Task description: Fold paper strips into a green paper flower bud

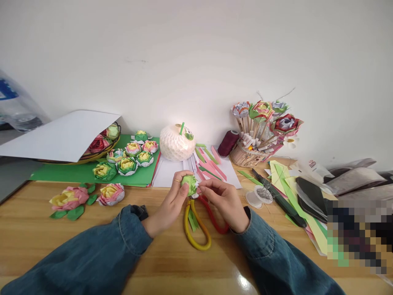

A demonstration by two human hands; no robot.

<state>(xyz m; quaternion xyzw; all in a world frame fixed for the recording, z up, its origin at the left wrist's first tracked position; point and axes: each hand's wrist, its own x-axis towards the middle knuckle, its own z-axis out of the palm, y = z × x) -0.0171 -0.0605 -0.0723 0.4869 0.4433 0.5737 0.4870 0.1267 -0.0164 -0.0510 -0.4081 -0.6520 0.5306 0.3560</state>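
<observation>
My left hand (172, 202) holds a small green folded paper flower (189, 184) between thumb and fingers, just above the wooden table. My right hand (223, 200) pinches the flower's right lower edge, fingers curled. A ring shows on a left finger. Under both hands lie scissors (199, 223) with a yellow and a red handle loop, and green paper strips rest inside the yellow loop. Both arms wear denim sleeves.
Finished paper lotus flowers (132, 157) sit on a green sheet (76, 173) at left, two more (87, 196) on bare wood. A foam-netted round fruit (176, 143), thread spool (229, 143), basket of stick flowers (260, 131), wire reel (262, 194) and paper strips (288, 184) crowd the right.
</observation>
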